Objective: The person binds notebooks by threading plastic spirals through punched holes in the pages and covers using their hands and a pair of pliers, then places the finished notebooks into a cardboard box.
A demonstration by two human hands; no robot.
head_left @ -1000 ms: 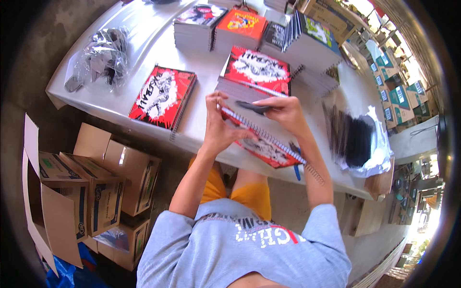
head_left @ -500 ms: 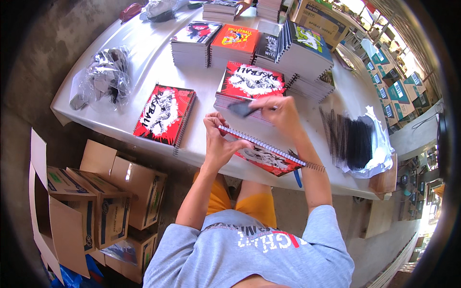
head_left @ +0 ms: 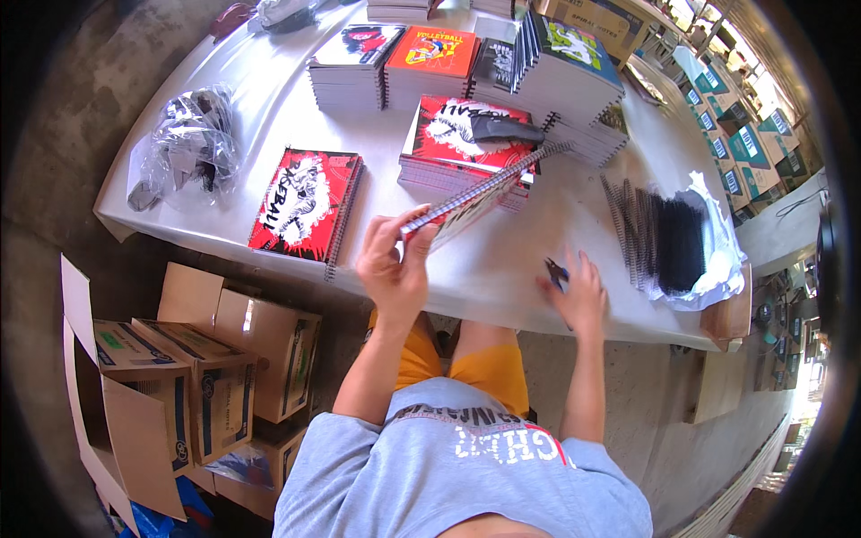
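My left hand (head_left: 395, 269) is closed on the near end of a spiral notebook (head_left: 475, 197), pinching it between thumb and fingers. The notebook is tilted, its coil edge up, and the coil runs past the far end of the cover. My right hand (head_left: 581, 296) is low over the table's front edge, fingers spread over small dark-jawed pliers (head_left: 557, 273) with blue on the handles, which it partly hides. A dark, flat piece (head_left: 507, 128) of unclear kind lies on the stack of red-covered notebooks (head_left: 439, 170) beyond the held one.
One red notebook (head_left: 300, 206) lies at left, near a clear plastic bag (head_left: 197, 134) of dark pieces. Stacked notebooks (head_left: 430, 54) line the back. Black coils (head_left: 668, 238) lie on white wrapping at right. Open cardboard boxes (head_left: 215, 359) stand below the table's left front edge.
The right hand has let go of the dark piece, now on the stack, and come down right to the pliers. The left hand has swung the notebook's far end up and away.
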